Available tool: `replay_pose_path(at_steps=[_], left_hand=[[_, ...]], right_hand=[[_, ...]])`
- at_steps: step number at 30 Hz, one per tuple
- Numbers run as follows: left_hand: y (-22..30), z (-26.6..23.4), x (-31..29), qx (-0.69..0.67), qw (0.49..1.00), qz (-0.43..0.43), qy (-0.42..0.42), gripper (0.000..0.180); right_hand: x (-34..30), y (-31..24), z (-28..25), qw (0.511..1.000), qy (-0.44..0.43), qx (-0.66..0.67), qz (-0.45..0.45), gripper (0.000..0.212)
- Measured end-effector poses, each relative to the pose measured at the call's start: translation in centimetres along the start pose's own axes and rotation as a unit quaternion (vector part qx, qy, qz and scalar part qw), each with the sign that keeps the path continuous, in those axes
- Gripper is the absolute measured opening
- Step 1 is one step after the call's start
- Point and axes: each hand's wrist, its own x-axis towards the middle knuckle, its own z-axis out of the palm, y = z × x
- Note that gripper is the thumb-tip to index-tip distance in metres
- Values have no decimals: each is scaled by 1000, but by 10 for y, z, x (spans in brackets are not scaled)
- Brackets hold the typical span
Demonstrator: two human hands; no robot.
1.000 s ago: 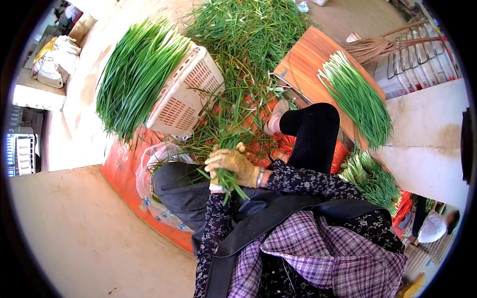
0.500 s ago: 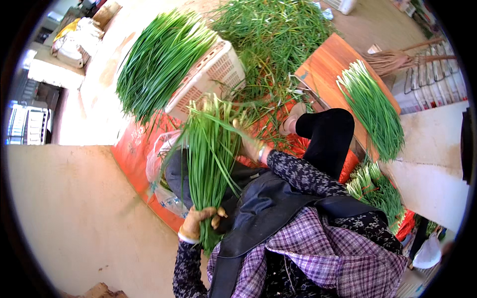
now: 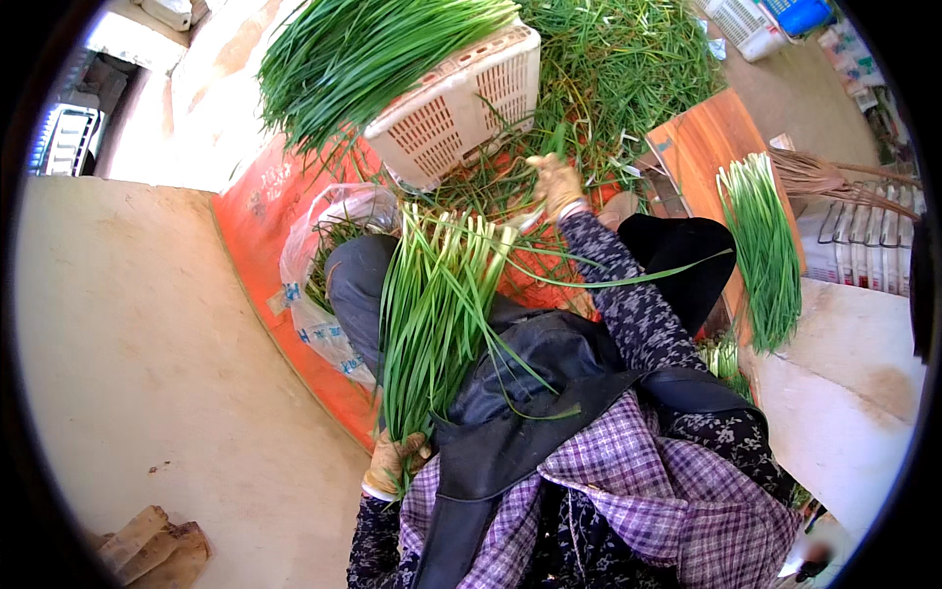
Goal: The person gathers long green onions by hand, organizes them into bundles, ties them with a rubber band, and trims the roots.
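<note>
The left hand (image 3: 392, 461) in its yellow-brown glove is closed tight around the bottom of a big bunch of green chives (image 3: 432, 304). The bunch lies across the person's lap, with the tips fanning out toward the far side. A second ago both hands were together on a small clump, low by the knees. Then the left hand pulled back near the body with the bunch — and it is in the same spot now.

The right hand (image 3: 554, 182) has moved the most. It has stretched far out to the loose pile of chives (image 3: 608, 69) on the ground, just right of the white plastic crate (image 3: 461, 108). Its gloved fingers curl around a few thin stalks; how many is hard to tell.

So the bunch looks like it is getting more added to it — one hand keeps it, the other fetches.

A tidy row of chives (image 3: 760, 245) lies on the wooden board (image 3: 697, 147) to the right.
</note>
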Motion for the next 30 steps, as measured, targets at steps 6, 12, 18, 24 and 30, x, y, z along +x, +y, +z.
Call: replay_pose_path(at_steps=[6, 12, 18, 24, 30], left_hand=[[-10, 12, 2, -11, 998, 54, 12, 35], [-12, 18, -2, -86, 990, 106, -36, 45], [-13, -2, 5, -89, 996, -2, -6, 27], [-6, -10, 7, -41, 999, -16, -26, 20], [-12, -14, 11, -13, 1000, -5, -18, 25]], right_hand=[[-96, -39, 31, 877, -190, -373, 239, 50], [-150, 28, 34, 796, -350, -407, 279, 33], [-84, -39, 4, 946, -253, -12, 202, 30], [-33, -121, 1, 980, -83, -178, 30, 30], [-106, -11, 111, 535, -396, -746, 10, 60]])
